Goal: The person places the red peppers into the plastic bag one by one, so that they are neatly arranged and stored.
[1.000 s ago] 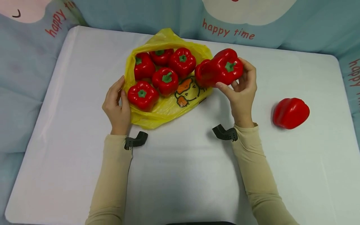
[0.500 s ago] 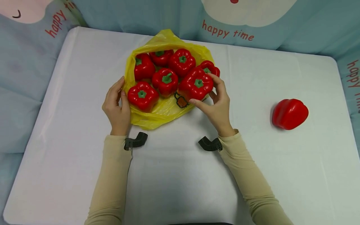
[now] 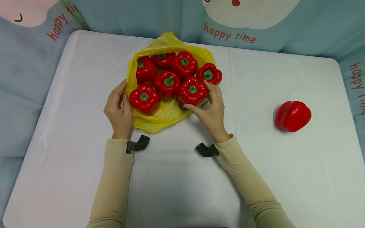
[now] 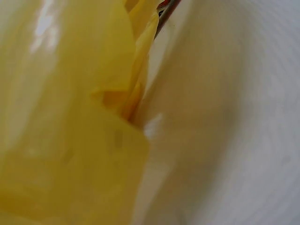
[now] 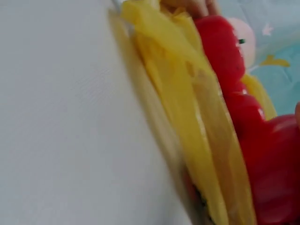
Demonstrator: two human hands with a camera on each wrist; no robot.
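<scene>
A yellow plastic bag (image 3: 154, 122) lies open on the table with several red bell peppers in its mouth, green stems up. My left hand (image 3: 118, 110) holds the bag's left edge between thumb and fingers. My right hand (image 3: 212, 112) grips a red bell pepper (image 3: 191, 98) at the bag's right front, thumb at its near side and fingertips at its far right. Right behind those fingers sits another bell pepper (image 3: 209, 68). In the left wrist view, the bag's wall (image 4: 70, 117) fills the left half. The right wrist view shows the bag's folded rim (image 5: 187, 103) beside the peppers.
One more red bell pepper (image 3: 293, 116) lies on its side on the white table (image 3: 262, 177), well right of the bag. A blue printed curtain (image 3: 256, 12) hangs along the table's back edge and sides.
My right hand has moved left with the bell pepper, from beyond the bag's right edge to inside its mouth, and lowered it among the others. My left hand has stayed at the bag.
</scene>
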